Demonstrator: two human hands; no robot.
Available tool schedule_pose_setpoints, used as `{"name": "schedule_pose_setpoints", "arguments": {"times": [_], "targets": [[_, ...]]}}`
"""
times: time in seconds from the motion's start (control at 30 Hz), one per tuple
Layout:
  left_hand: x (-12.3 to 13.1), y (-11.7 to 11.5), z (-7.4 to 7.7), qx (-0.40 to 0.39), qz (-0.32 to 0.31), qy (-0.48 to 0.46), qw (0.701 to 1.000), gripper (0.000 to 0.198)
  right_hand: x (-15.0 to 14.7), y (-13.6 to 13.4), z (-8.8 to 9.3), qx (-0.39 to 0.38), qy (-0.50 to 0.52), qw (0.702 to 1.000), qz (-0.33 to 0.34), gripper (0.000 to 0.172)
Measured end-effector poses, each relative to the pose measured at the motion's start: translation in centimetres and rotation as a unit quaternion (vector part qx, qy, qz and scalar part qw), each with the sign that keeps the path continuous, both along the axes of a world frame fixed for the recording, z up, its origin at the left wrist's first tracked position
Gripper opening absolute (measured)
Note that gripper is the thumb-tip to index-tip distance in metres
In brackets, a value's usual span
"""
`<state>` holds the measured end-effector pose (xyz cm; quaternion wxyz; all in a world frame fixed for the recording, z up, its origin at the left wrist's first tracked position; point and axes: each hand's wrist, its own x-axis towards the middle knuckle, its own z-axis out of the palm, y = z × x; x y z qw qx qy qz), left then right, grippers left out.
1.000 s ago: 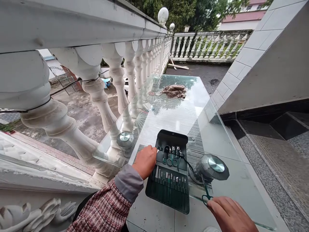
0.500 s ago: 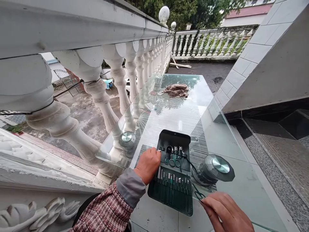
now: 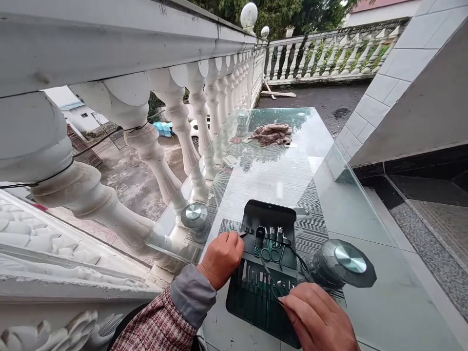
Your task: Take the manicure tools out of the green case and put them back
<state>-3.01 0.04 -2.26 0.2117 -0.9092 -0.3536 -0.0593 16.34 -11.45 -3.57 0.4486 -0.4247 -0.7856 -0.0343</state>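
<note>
An open dark green manicure kit case (image 3: 271, 217) lies on the glass table (image 3: 340, 204), its slots filled with several small metal tools. My left hand (image 3: 221, 258) rests closed on the case's left edge, pinching the strap there. My right hand (image 3: 318, 321) is closed on a pair of small green scissors (image 3: 271, 280), holding them over the lower row of tools with the tips pointing up and left. A second pair of green scissors (image 3: 270, 251) sits in the upper row.
A white stone balustrade (image 3: 153, 141) runs along the left side of the table. Round metal table fittings (image 3: 349, 265) (image 3: 193, 214) sit near the case. A crumpled brown cloth (image 3: 274, 134) lies at the far end. A tiled wall (image 3: 405, 92) rises on the right.
My right hand has carried the small scissors from the bare glass at the right, leftward, to above the case's lower row. My left hand stays at the case's left edge.
</note>
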Motion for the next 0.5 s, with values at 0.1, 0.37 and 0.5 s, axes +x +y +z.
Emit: {"name": "schedule_pose_setpoints", "arguments": {"times": [0.1, 0.37, 0.5], "targets": [[-0.3, 0.1, -0.1, 0.025, -0.028, -0.023, 0.999, 0.018, 0.0, 0.5, -0.1, 0.002, 0.003, 1.0, 0.0, 0.022], [-0.1, 0.6, 0.1, 0.027, -0.091, -0.087, 0.992, 0.02, 0.2, 1.2, 0.0, 0.018, 0.003, 1.0, 0.0, 0.021], [0.1, 0.6, 0.3, -0.009, -0.093, -0.093, 0.991, 0.024, 0.3, 1.2, 0.1, 0.014, 0.007, 1.0, -0.004, 0.021]]}}
